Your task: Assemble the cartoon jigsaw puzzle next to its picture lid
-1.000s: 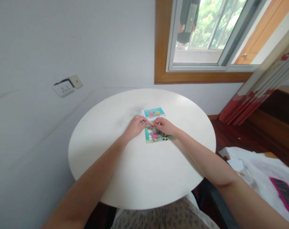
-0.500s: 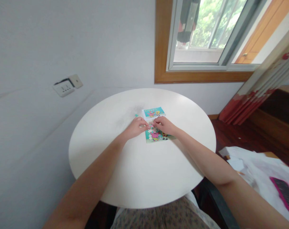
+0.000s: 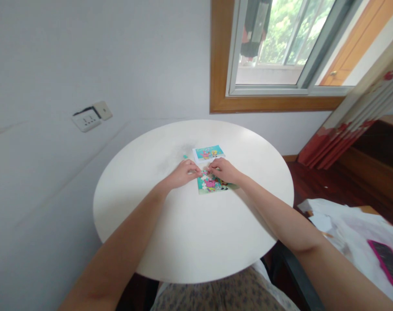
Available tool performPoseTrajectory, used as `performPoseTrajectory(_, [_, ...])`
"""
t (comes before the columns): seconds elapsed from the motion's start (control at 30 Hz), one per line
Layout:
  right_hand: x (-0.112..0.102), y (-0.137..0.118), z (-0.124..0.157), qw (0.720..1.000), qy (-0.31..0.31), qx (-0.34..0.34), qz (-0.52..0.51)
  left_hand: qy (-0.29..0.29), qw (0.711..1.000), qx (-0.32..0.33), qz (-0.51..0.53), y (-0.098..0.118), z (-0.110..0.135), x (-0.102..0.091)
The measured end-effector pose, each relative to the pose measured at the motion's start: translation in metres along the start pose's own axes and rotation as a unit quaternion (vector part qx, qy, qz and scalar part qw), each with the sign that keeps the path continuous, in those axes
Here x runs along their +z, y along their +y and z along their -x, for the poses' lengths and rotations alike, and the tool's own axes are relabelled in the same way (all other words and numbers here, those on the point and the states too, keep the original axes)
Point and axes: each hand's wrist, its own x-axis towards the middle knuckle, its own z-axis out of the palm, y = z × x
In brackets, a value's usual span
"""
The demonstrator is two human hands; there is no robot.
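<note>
A small cartoon jigsaw puzzle, with a pink figure on teal and several white gaps, lies flat on the round white table. At its upper left corner my left hand is closed, thumb and fingertips pressed on the puzzle's edge. My right hand covers the upper right part, its thumb and forefinger pinched on what looks like a small puzzle piece, mostly hidden by the fingers. Just beyond the hands rests a picture card with the same cartoon figures. One loose teal puzzle piece lies left of the card.
A wall with a socket stands at the left, and a wood-framed window is behind the table. To the right, a phone with a pink edge lies on white sheeting. A dark armrest sits below my right arm.
My left hand has shifted very slightly left and down along the puzzle's corner. The pink bit between the fingertips shows less now. My right hand stays almost in place.
</note>
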Motion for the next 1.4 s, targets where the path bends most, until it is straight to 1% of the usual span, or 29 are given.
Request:
performPoseTrajectory(0.27, [-0.001,0.001,-0.001,1.0,0.002,-0.009,0.006,-0.006,0.999,0.012,-0.049,0.0,0.003,-0.003])
performPoseTrajectory(0.4, [0.0,0.004,-0.002,1.0,-0.009,-0.013,0.001,-0.014,0.998,0.023,-0.06,0.001,0.004,-0.003])
performPoseTrajectory(0.83, [-0.001,0.002,-0.001,1.0,-0.021,-0.018,-0.011,-0.026,0.995,0.026,-0.095,0.005,0.002,-0.001])
performPoseTrajectory(1.07, [-0.002,0.0,-0.001,1.0,-0.024,0.006,0.017,-0.011,0.996,0.024,-0.08,0.009,0.002,0.003])
performPoseTrajectory(1.27, [-0.002,-0.003,0.001,0.997,-0.05,0.009,0.053,-0.005,0.996,0.024,-0.086,0.011,0.0,0.007])
performPoseTrajectory(1.4, [-0.004,-0.006,0.003,0.995,-0.054,0.019,0.083,-0.003,0.995,0.028,-0.096,0.01,0.001,0.008])
